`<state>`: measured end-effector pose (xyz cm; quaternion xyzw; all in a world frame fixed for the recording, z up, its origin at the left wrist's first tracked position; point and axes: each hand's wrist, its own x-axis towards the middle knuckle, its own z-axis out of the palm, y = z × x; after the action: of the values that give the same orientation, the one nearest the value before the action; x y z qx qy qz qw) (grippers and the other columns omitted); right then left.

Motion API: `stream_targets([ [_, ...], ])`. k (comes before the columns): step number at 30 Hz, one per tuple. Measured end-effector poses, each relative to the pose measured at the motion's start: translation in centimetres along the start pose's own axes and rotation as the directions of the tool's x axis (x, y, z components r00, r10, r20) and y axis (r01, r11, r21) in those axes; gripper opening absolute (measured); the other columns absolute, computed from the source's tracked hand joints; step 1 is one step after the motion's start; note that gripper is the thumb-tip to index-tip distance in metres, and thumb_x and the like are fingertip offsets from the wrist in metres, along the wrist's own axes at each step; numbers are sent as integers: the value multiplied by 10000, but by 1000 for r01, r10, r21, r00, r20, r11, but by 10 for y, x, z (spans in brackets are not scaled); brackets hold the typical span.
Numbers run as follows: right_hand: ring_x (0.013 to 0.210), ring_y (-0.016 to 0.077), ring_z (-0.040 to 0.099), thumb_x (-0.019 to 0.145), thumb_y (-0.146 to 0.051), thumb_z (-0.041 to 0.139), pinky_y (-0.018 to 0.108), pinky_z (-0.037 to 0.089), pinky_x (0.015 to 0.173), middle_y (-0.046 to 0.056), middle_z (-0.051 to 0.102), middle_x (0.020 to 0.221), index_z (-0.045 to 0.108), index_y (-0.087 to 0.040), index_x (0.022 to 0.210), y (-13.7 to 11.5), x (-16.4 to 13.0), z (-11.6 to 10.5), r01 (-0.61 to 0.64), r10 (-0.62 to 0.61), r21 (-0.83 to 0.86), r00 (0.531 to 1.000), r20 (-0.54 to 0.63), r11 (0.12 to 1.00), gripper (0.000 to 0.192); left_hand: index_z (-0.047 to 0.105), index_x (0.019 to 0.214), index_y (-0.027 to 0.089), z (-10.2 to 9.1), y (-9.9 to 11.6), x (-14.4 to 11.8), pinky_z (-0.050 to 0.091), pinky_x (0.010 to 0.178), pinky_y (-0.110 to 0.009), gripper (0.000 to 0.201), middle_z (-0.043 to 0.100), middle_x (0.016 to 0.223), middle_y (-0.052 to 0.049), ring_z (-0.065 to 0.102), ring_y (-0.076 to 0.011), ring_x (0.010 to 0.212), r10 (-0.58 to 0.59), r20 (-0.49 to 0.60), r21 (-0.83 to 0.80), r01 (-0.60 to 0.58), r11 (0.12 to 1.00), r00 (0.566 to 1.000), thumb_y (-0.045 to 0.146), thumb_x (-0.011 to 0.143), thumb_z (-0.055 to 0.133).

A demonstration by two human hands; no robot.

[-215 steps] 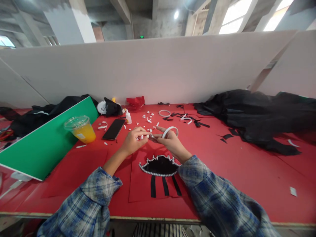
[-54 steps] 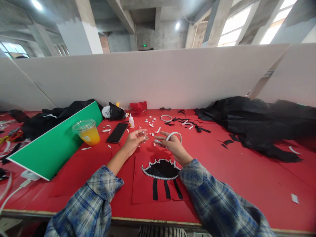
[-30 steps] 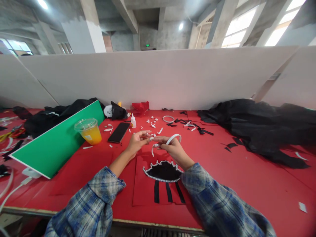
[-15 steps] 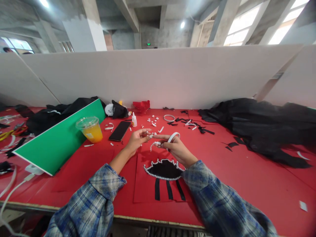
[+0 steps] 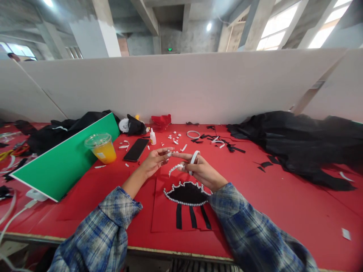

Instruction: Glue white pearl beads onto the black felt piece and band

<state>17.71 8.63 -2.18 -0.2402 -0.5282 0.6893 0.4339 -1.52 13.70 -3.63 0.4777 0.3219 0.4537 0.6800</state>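
Note:
My right hand (image 5: pixel 202 170) pinches a short strip of white pearl beads (image 5: pixel 175 168) and has a white tape roll (image 5: pixel 194 158) looped over its fingers. Fingers apart, my left hand (image 5: pixel 153 161) hovers just left of the strip, its fingertips close to the strip's end. Below both hands lies a red sheet (image 5: pixel 164 217) carrying a black fan-shaped piece (image 5: pixel 187 193) edged with pearl beads and three black strips (image 5: pixel 191 217).
A green board (image 5: pixel 62 160), a cup of orange drink (image 5: pixel 101 147), a black phone (image 5: pixel 137 149) and a small glue bottle (image 5: pixel 153 136) stand at the left. Loose white pieces (image 5: pixel 173 138), another white ring (image 5: pixel 193 134), black scraps and heaped black cloth (image 5: pixel 295 139) lie beyond and right.
The bead strip has swung out to the left of my right hand, and the tape roll has turned edge-on. My left hand has dropped slightly and drawn back from the strip.

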Motion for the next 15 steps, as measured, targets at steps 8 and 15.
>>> stream_targets([
  [8, 716, 95, 623, 672, -48, 568, 256, 464, 801, -26, 648, 701, 583, -184, 1193, -3, -2, -3, -26, 24, -47, 999, -32, 999, 539, 709, 872, 159, -1, 10, -1, 450, 589, -182, 372, 667, 840, -22, 585, -76, 665, 22, -107, -18, -24, 1000, 994, 170, 520, 827],
  [15, 729, 110, 634, 669, -67, 567, 290, 467, 834, -14, 651, 717, 589, -184, 1176, 0, 0, -1, -21, 16, -82, 998, -63, 996, 521, 709, 887, 150, 0, 11, -1, 448, 596, -181, 387, 679, 866, -41, 594, -92, 699, 90, -150, 71, -80, 994, 985, 197, 520, 822],
])
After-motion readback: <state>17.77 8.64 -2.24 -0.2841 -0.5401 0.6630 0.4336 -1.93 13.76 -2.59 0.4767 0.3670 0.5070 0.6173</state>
